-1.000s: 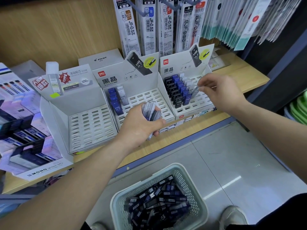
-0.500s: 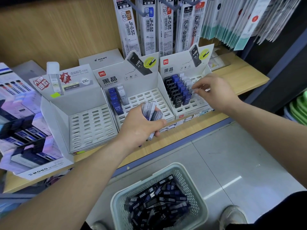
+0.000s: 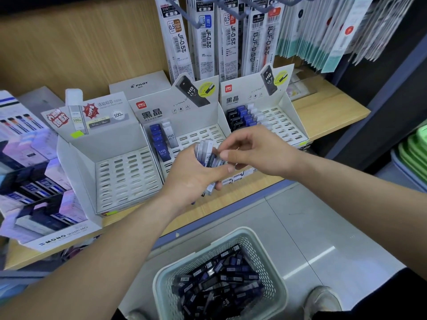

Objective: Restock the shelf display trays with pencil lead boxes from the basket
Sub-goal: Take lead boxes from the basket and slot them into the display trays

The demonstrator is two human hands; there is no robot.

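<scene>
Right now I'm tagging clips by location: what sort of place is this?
Most likely a stationery shop: hanging pen refill packs, cardboard display trays of pencil lead boxes on the shelf, and a basket of more on the floor.

White slotted display trays (image 3: pixel 129 174) stood on a pale wood shelf (image 3: pixel 328 116); the pale green perforated basket (image 3: pixel 272 280) held black and blue lead boxes (image 3: pixel 217 282).
</scene>
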